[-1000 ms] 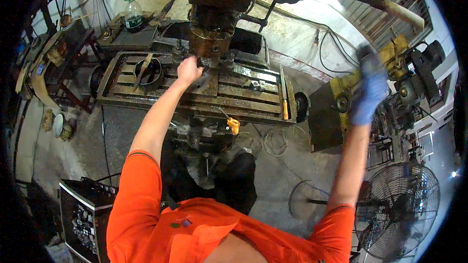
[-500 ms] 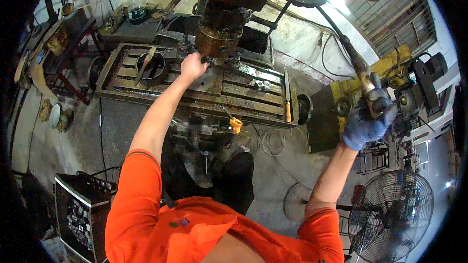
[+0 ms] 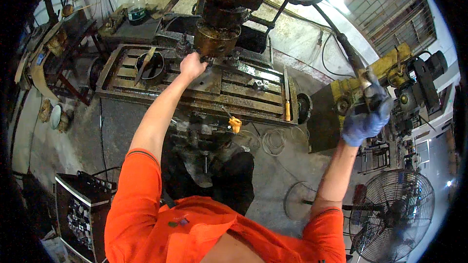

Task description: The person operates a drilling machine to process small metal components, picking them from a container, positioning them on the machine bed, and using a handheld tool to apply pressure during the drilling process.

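Observation:
My bare left hand (image 3: pixel 193 66) reaches in under the round machine head (image 3: pixel 217 39), above the slotted machine table (image 3: pixel 195 95). Its fingers are closed at a small dark metal part, mostly hidden by the hand and the head. Out to the right, my right hand (image 3: pixel 366 121), in a blue-grey glove, is wrapped round the lower end of a long lever (image 3: pixel 350 51) that slopes down from the machine. On the table, a dark round pan (image 3: pixel 155 70) with a brush (image 3: pixel 145 65) across it stands left of my left hand.
A yellow-handled file (image 3: pixel 287 100) and a small metal block (image 3: pixel 258 84) lie on the table's right part. A yellow-handled tool (image 3: pixel 235 124) is at its front edge. A floor fan (image 3: pixel 392 216) stands at right, a drawer cabinet (image 3: pixel 80 214) at left.
My gloved right hand has shifted slightly left and down with the lever's end. My left hand has stayed almost in place under the machine head.

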A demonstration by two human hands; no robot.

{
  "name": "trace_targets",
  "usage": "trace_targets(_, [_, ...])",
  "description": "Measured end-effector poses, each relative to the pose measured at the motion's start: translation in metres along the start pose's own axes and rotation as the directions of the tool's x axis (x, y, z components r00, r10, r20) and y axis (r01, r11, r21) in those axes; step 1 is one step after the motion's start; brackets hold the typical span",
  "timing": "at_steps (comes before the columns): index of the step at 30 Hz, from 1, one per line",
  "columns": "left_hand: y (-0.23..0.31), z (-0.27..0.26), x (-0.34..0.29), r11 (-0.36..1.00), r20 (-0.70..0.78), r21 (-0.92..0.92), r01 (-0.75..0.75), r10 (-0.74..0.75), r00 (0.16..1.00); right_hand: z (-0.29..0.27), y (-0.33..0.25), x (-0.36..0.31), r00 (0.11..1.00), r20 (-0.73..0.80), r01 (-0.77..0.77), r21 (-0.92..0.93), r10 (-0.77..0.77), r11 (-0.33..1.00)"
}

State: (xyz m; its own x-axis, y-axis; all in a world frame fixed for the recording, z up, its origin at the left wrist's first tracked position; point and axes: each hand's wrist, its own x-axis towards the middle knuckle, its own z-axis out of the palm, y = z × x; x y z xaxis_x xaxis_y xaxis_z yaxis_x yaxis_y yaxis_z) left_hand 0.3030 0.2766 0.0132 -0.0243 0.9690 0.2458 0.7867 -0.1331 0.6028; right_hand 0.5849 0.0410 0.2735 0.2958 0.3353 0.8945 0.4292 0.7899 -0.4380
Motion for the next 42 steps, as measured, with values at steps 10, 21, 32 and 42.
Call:
trace_targets(10, [-0.004, -0.036, -0.012, 0.992, 0.087, -0.125, -0.034, 0.045, 0.995, -0.003, 0.017, -0.011, 0.987, 0.051, 0.152, 0.038, -0.154, 0.988])
trace_targets(21, [-0.092, -0.166, -0.108, 0.861, -0.16, 0.485, -0.155, 0.261, 0.952, -0.008, 0.018, -0.006, 0.979, 0.047, 0.199, -0.033, -0.197, 0.979])
trace_targets(32, [-0.104, -0.161, -0.089, 0.916, -0.056, 0.307, -0.26, 0.29, 0.955, -0.027, 0.026, 0.0, 0.998, 0.043, 0.03, 0.164, -0.038, 0.986])
trace_targets(42, [-0.089, -0.197, -0.094, 0.888, -0.025, 0.37, -0.272, 0.303, 0.953, -0.015, 0.019, -0.004, 1.0, 0.014, 0.012, 0.171, -0.014, 0.985])
